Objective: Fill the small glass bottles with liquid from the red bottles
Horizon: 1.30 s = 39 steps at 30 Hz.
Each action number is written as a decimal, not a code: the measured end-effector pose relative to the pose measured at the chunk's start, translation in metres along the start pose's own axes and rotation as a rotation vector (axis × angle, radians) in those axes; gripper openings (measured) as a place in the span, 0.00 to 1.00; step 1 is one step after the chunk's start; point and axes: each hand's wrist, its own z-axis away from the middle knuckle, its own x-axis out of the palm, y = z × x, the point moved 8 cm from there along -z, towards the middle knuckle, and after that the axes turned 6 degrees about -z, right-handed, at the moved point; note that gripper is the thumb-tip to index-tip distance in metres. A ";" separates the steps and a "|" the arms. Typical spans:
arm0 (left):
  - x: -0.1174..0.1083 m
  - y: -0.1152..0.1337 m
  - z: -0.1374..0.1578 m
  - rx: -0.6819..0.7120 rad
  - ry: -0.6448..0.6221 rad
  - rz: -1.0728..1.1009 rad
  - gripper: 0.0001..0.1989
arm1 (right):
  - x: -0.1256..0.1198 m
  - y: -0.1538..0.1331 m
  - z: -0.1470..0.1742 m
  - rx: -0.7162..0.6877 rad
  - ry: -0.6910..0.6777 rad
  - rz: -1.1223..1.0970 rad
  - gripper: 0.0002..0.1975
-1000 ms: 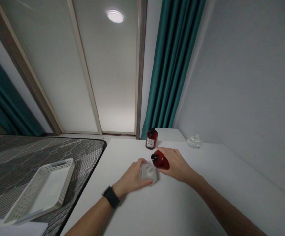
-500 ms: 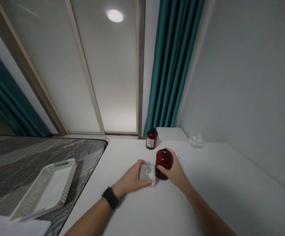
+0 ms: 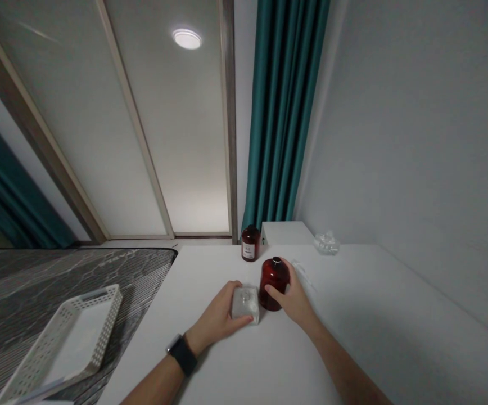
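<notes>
My left hand [image 3: 221,315] is wrapped round a square clear glass bottle [image 3: 245,302] standing on the white table [image 3: 235,365]. Close on its right is a dark red, round-shouldered bottle [image 3: 271,286] with a short narrow neck, gripped by my right hand [image 3: 294,301], thumb in front and fingers behind. The two bottles stand side by side, almost touching. Farther back is a second dark red bottle [image 3: 250,243] with a white label, and no hand touches it. A thin whitish strip [image 3: 303,273] lies on the table behind my right hand.
A white box [image 3: 288,232] stands at the table's back edge, with a crumpled clear plastic bundle [image 3: 327,243] beside it near the wall. To the left, a white perforated basket [image 3: 111,320] rests on a lower grey patterned surface [image 3: 143,270].
The whole view has shifted slightly as my head moved, so things appear a little farther left and lower. Both hands keep hold of their bottles, with no clear movement on the table.
</notes>
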 end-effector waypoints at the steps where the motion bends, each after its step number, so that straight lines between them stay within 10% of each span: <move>1: 0.001 0.000 -0.001 0.004 -0.001 -0.014 0.29 | 0.000 -0.001 0.000 -0.010 0.001 0.011 0.37; 13: 0.014 0.012 -0.007 0.044 -0.012 -0.081 0.29 | -0.013 -0.007 -0.004 -0.098 0.096 0.038 0.38; 21: -0.029 0.030 -0.016 0.060 0.138 0.059 0.19 | -0.005 -0.047 -0.017 -0.245 0.054 0.114 0.35; 39: -0.029 0.004 -0.047 -0.455 0.142 1.134 0.25 | 0.070 -0.104 0.004 -0.649 -0.276 0.354 0.42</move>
